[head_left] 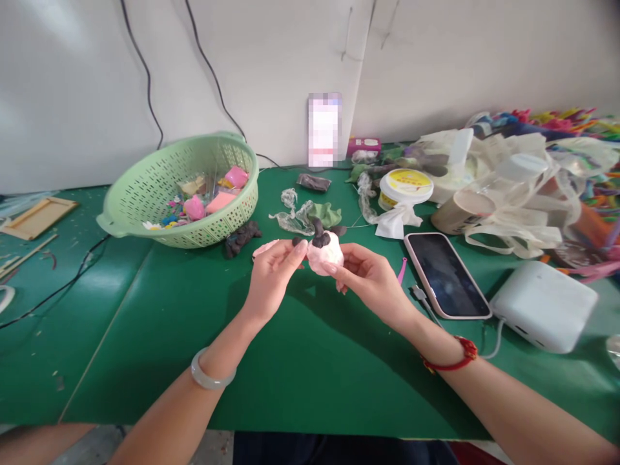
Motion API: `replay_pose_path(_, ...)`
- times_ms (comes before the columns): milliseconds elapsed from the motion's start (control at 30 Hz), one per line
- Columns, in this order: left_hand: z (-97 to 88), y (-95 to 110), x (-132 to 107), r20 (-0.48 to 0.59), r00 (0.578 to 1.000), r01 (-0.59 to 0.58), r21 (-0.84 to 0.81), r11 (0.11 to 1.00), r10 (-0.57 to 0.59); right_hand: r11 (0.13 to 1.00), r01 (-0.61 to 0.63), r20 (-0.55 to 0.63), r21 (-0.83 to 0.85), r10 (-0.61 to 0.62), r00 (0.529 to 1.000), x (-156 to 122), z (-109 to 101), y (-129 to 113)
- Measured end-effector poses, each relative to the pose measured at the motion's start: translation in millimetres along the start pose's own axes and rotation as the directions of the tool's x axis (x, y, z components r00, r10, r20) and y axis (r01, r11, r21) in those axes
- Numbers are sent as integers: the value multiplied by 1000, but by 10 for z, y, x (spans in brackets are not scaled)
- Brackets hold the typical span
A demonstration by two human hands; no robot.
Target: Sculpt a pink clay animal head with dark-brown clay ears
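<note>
Over the green table (300, 361) my right hand (371, 281) holds a pale pink clay ball (325, 257) with dark brown bits stuck on its top. My left hand (272, 274) pinches at the ball's left side, fingertips on a small dark piece. A lump of dark brown clay (241, 237) lies on the table just behind my left hand. Crumpled clear wrap with green clay (310, 216) lies behind the ball.
A green basket (145, 194) with coloured clay pieces stands at the back left. A phone (446, 274) and a white power bank (545, 305) lie to the right, cabled. A yellow-lidded tub (405, 187), plastic bags (513, 181) and coloured sticks crowd the back right. Wooden pieces (36, 218) lie far left.
</note>
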State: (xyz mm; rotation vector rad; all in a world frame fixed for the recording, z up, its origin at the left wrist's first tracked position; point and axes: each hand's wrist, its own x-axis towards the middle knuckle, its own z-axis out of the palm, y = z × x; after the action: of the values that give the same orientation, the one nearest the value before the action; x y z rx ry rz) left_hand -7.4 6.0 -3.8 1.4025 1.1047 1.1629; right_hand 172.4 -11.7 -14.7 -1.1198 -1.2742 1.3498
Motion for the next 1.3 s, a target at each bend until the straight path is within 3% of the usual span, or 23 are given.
replay_pose_path(267,21,-9,11,-54,993,-106,20,994,107,1000,-27,-4,2,27,1000,-11,16,10)
replay_pose_path(667,34,-41,-1,-92,989,-124,-49,991,119,999,27,-23,30,-26,999,-14,23,-19)
replay_pose_path(867,24,-21,-15,-108,990,-91,-4,996,90,997,67,-45,41,-65,997,-15,22,-45)
replay_pose_path(1300,-25,-31,-66,31,997,-63,-152,986,69,997,65,-80,43,-61,995,-17,17,-32)
